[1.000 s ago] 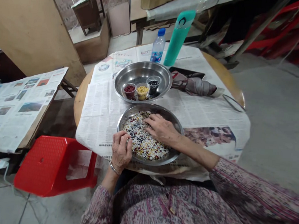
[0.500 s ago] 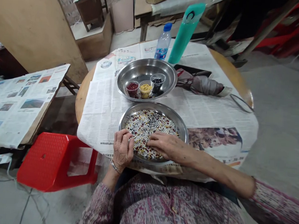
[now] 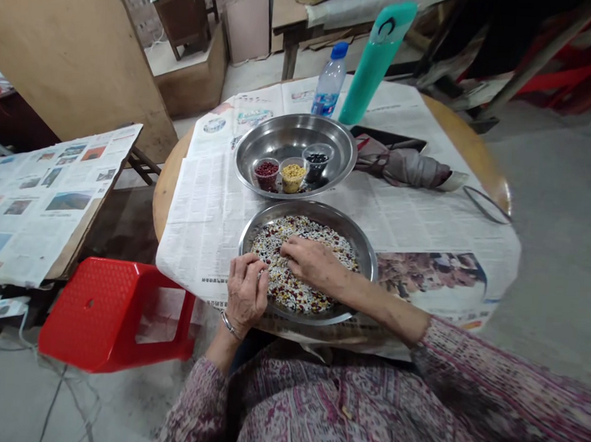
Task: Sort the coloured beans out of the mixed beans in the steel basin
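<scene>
A round steel basin (image 3: 370,252) at the table's near edge holds a spread layer of white grains (image 3: 299,229) mixed with red, yellow and black beans (image 3: 305,300). At its left rim is my left hand (image 3: 245,294), wearing a silver bracelet, its fingers curled closed; what they hold is hidden. My right hand (image 3: 315,265) reaches over the mixture, fingertips pinched together down at the grains near the middle. Anything in that pinch is too small to see. Behind, a second steel basin (image 3: 290,137) contains clear cups of red beans (image 3: 267,172), yellow beans (image 3: 293,176) and black beans (image 3: 317,163).
Newspaper (image 3: 195,221) covers the round table. A water bottle (image 3: 330,80), a tall turquoise bottle (image 3: 378,66), a dark flat object (image 3: 390,139) and a folded umbrella (image 3: 409,168) stand or lie beyond the basins. A red stool (image 3: 94,315) is at the left, near another newspaper-covered table (image 3: 40,212).
My right hand has moved up and left across the grains, from the near middle toward the basin's centre. My left hand stays at the left rim. The view has shifted slightly.
</scene>
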Available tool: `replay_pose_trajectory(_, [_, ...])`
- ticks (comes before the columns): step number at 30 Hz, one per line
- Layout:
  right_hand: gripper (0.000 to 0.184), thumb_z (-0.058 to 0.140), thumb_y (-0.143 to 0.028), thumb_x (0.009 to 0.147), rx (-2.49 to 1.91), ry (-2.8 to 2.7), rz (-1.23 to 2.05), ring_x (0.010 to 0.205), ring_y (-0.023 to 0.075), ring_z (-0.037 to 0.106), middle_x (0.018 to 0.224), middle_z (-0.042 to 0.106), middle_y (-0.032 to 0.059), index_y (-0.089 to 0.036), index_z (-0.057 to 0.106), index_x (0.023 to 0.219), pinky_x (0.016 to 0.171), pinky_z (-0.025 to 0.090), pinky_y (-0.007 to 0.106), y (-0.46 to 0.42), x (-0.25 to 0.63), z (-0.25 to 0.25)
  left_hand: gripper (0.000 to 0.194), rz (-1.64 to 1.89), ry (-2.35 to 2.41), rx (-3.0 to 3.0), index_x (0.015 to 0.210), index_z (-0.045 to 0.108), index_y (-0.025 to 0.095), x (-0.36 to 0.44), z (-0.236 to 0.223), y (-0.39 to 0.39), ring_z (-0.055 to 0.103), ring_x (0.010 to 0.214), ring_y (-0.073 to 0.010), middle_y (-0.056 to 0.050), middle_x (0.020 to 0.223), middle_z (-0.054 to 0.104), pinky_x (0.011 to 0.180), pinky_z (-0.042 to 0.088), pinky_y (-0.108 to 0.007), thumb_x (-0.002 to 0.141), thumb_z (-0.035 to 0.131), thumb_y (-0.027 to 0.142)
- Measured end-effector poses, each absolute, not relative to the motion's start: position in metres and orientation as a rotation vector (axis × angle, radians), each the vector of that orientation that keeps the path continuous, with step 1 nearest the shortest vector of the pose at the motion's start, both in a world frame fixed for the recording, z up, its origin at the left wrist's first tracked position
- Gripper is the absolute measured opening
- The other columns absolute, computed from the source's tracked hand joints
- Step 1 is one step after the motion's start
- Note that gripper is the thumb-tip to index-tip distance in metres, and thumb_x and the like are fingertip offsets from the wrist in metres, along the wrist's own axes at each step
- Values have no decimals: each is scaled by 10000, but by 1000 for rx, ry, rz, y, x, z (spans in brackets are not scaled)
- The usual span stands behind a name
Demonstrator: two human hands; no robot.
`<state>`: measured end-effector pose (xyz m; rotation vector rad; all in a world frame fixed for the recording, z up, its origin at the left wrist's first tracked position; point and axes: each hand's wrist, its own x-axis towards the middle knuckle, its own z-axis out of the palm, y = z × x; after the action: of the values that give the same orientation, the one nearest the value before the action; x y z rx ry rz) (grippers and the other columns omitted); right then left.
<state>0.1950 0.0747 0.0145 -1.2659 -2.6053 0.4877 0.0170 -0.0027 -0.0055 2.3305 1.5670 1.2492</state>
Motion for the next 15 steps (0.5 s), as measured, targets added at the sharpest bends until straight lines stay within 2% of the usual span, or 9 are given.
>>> replay_pose_trajectory(4, [192, 512, -65, 795, -1112, -2589, 735, 778, 166, 587, 806, 647, 49, -168, 673, 804, 754, 430, 275, 68, 200, 14, 137, 1257, 1565, 2338, 1004, 581, 164, 17, -7, -3, 534, 1015, -210, -95, 1032, 579, 926, 454, -397, 978, 448, 180])
replay_pose_trajectory(8, [206, 505, -80, 824, -871, -2625, 816, 757, 148, 578, 858, 642, 45, -179, 677, 877, 709, 439, 266, 49, 216, 12, 143, 1235, 1559, 2340, 1004, 579, 164, 16, -8, -3, 542, 1031, -215, -98, 1036, 591, 934, 447, -407, 979, 439, 186])
replay_pose_trajectory(11, [199, 511, -110, 874, -675, -2687, 774, 858, 164, 588, 965, 648, 68, -182, 673, 965, 761, 474, 283, 38, 212, 8, 147, 1244, 1556, 2348, 1008, 574, 163, 17, -9, -3, 544, 1039, -216, -97, 1029, 595, 938, 446, -412, 982, 431, 182])
replay_pose_trajectory(15, [196, 499, -125, 910, -570, -2749, 501, 981, 207, 552, 1051, 650, 97, -170, 675, 984, 827, 487, 337, 44, 192, 5, 137, 1261, 1555, 2341, 1024, 574, 162, 16, -9, -3, 533, 1041, -217, -101, 1044, 583, 934, 457, -409, 976, 447, 180])
